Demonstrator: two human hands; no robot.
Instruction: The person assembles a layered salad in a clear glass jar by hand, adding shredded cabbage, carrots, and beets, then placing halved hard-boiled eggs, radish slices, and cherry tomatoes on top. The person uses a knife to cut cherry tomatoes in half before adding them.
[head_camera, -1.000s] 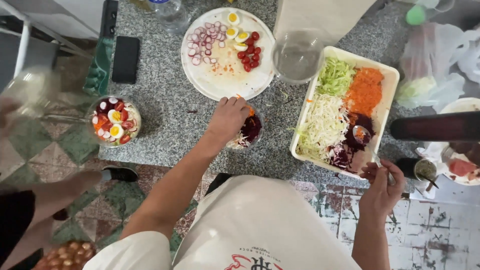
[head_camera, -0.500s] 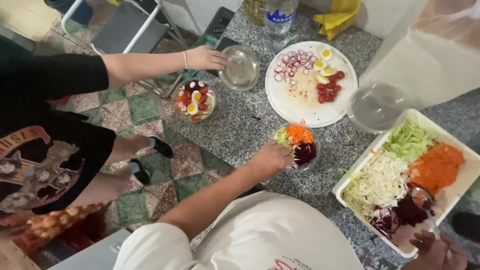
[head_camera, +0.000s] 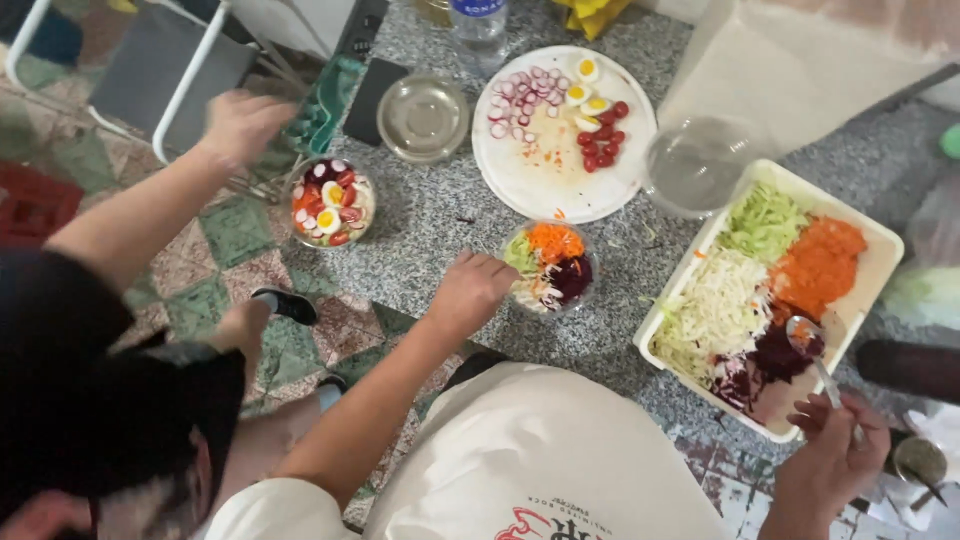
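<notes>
left hand (head_camera: 470, 293) rests against the rim of a small clear bowl (head_camera: 550, 266) of shredded vegetables on the granite counter (head_camera: 440, 215), fingers curled together on its edge. right hand (head_camera: 830, 450) pinches a spoon (head_camera: 815, 352) handle, its bowl over the beet in the white tray (head_camera: 870, 290). another person's hand (head_camera: 240, 125) hovers near a filled bowl (head_camera: 331, 203) at the counter edge.

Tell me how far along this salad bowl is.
Done: the clear bowl under the left hand already holds cabbage, carrot and beet. In hand: the right hand holds a spoon over the beet in the white tray. Left: no egg, tomato or radish yet, unlike the finished bowl; those remain on the round plate.
</notes>
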